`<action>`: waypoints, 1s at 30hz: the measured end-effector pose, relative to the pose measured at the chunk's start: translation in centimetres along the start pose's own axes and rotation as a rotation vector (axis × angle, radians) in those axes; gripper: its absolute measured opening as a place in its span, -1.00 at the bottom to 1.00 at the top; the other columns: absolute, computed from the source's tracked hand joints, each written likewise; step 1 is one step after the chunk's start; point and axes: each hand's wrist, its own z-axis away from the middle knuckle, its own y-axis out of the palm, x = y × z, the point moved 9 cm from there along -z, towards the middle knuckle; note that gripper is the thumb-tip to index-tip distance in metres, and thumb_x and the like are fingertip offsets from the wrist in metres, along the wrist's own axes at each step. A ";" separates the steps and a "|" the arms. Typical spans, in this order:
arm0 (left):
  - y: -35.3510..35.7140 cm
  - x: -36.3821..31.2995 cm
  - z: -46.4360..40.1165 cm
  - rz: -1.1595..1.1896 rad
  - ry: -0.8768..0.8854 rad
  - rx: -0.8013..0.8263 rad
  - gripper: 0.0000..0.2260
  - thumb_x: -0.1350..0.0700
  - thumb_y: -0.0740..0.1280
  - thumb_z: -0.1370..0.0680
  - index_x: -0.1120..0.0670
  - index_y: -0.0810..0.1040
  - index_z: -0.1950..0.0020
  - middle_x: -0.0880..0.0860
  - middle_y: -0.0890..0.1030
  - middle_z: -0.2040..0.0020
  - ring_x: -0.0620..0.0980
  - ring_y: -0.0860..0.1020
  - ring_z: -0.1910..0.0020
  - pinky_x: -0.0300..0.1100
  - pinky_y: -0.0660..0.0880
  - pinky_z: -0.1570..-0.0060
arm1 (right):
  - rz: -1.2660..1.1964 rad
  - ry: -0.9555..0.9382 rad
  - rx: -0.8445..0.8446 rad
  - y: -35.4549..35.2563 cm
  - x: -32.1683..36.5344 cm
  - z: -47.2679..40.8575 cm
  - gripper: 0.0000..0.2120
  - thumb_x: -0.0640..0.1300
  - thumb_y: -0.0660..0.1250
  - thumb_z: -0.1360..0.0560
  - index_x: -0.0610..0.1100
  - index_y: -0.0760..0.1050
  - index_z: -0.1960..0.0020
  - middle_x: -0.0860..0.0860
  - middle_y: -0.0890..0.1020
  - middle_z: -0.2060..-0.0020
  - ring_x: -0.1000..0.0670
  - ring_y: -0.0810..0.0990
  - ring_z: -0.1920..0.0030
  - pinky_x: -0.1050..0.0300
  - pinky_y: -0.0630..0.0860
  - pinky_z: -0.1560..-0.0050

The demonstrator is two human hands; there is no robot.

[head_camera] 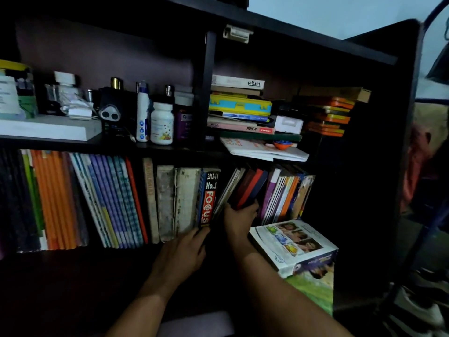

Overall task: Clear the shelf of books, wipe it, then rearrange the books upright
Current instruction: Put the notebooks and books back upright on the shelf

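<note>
- Forearms reach in from the near edge of the lower shelf (73,268), whose front part lies bare and dark.
- Left hand (181,254) rests with fingers fairly straight against the foot of the Focus book (209,198), gripping nothing.
- Right hand (239,220) curls around the leaning dark and red books (247,188) toward the shelf's right end.
- Magazine (291,242) lies flat at the near right corner.
- Upright row of books (97,200) fills the shelf's back, mostly standing, so rearranging looks well advanced; only the leaners and flat items seem left.
- Upper shelf's stacked books (239,105) lie untouched.
</note>
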 end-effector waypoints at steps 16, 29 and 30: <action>1.3 0.7 -0.1 -0.002 -0.020 0.118 -0.74 -0.08 0.17 -0.46 -0.02 0.60 0.07 -0.06 0.57 0.21 -0.01 0.60 0.26 -0.17 0.51 0.45 | 0.178 -0.411 0.182 2.4 3.0 -0.4 -0.30 -0.17 0.58 -0.33 -0.01 0.24 -0.30 -0.01 0.51 -0.25 -0.02 0.54 -0.23 0.02 0.49 -0.29; 1.3 0.8 0.2 0.024 -0.033 0.144 -0.67 0.04 0.45 -0.44 0.04 0.62 -0.19 -0.01 0.66 0.05 0.06 0.66 0.16 -0.14 0.55 0.35 | 0.633 -0.465 0.442 0.6 4.3 0.9 -0.49 -0.10 0.45 -0.50 -0.14 0.39 -0.39 -0.11 0.63 -0.21 -0.11 0.62 -0.19 0.06 0.53 -0.18; 1.2 0.7 0.1 0.019 -0.026 0.139 -0.67 0.04 0.45 -0.44 0.03 0.62 -0.19 -0.01 0.66 0.06 0.06 0.66 0.16 -0.14 0.55 0.35 | 0.612 -0.483 0.405 -0.2 5.2 0.8 -0.59 -0.11 0.43 -0.52 -0.16 0.49 -0.34 -0.09 0.66 -0.16 -0.07 0.63 -0.16 0.11 0.54 -0.17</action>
